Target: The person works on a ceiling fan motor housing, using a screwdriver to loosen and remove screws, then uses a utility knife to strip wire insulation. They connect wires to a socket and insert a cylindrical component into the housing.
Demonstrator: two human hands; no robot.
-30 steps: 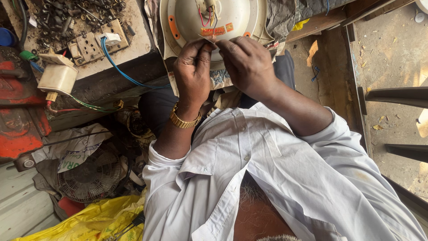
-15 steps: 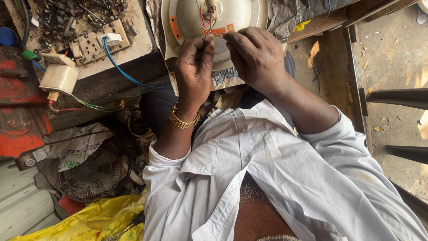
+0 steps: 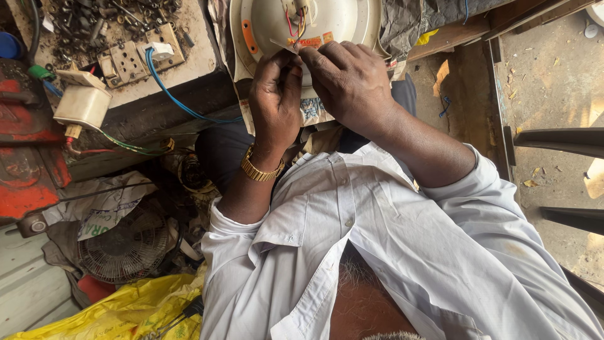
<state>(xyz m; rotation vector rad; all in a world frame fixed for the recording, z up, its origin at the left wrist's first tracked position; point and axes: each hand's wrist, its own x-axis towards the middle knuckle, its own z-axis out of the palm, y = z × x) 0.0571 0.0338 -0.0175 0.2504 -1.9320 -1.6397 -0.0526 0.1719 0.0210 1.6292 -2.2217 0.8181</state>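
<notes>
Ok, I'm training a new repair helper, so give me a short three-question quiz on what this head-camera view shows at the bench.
1. True or false: both hands meet at the round cream housing, over its red and yellow wires.
2. Which wrist wears the gold watch? A) left B) right C) neither
3. Fill in: the blue cable runs to the ____ socket board on the bench top.

Key
1. True: the left hand and the right hand touch fingertips at the housing's centre.
2. A: it sits on the left wrist.
3. Beige: the cable's plug sits in that board, beside a heap of screws.
</notes>
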